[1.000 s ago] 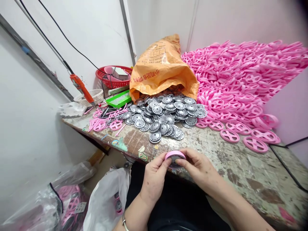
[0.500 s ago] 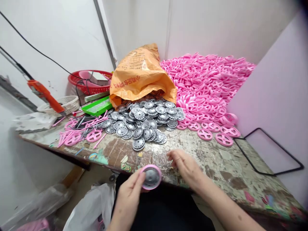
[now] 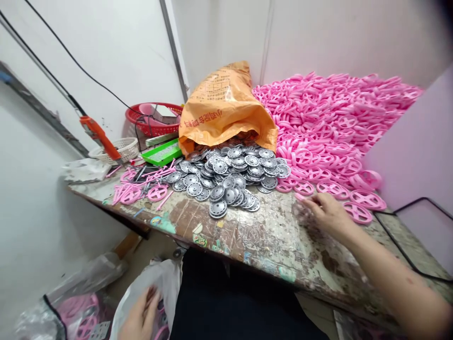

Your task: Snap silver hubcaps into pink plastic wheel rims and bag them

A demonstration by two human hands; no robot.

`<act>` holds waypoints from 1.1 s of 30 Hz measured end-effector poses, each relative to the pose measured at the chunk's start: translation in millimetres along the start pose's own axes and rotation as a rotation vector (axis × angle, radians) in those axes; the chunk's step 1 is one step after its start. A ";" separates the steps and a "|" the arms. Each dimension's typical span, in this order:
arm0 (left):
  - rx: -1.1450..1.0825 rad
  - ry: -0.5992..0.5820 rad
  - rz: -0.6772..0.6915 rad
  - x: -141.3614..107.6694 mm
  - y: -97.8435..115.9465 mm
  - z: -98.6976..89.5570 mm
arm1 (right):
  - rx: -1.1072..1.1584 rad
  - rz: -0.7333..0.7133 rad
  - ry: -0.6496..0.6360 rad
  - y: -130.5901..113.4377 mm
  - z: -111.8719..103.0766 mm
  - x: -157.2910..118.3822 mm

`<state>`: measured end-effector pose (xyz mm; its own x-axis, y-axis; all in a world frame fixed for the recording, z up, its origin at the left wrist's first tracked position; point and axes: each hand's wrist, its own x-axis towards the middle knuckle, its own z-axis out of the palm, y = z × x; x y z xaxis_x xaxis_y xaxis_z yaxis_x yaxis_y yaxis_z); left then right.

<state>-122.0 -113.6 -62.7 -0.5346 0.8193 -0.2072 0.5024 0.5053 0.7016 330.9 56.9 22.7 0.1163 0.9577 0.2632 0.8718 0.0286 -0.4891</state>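
Note:
My left hand is low at the left, over the mouth of a white plastic bag, with its fingers apart and nothing visible in them. Pink and grey parts show inside the bag beside the hand. On the table, my right hand reaches to the front of a heap of pink wheels. Its fingers are curled, with a bit of pink rim at the tips; most of that wheel is hidden. Grey hubcap-like discs lie piled to the left of this hand.
An orange sack lies open behind the discs. Farther left are a green tray, a red basket, a white basket, pink rods and a hanging orange power screwdriver. A black metal frame stands at the right.
The pink-rimmed grey disc has left my left hand, which has moved down and left to the white bag. My right hand has moved forward and right to the pink wheels. The view has shifted.

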 end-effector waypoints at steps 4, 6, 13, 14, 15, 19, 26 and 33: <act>-0.582 -0.329 0.087 -27.0 116.5 30.9 | 0.351 -0.239 -0.206 -91.1 10.8 -47.0; -0.796 -0.597 0.119 -37.6 157.5 48.0 | 0.465 -0.429 -0.251 -124.4 24.2 -68.9; -0.964 -0.481 0.059 -33.9 163.1 65.4 | 0.483 -0.476 -0.353 -150.5 56.3 -41.7; -0.955 -0.437 0.036 -31.5 157.5 63.2 | 0.398 -0.456 -0.330 -153.7 61.6 -29.9; -0.946 -0.404 0.019 -29.5 153.0 60.9 | 0.284 -0.440 -0.307 -158.1 68.0 -19.0; -0.927 -0.389 0.008 -25.6 145.7 54.7 | -0.094 -0.345 -0.309 -177.2 94.7 7.6; -0.912 -0.432 0.019 -22.1 150.5 54.6 | -0.153 -0.295 -0.337 -168.1 99.5 15.4; -0.905 -0.449 0.044 -21.9 157.6 58.0 | -0.184 -0.287 -0.309 -178.1 102.9 18.0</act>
<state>8.3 -36.1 12.9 -0.1290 0.9526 -0.2754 -0.2888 0.2296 0.9295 128.7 98.5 29.0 -0.2651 0.9598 0.0924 0.9213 0.2804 -0.2693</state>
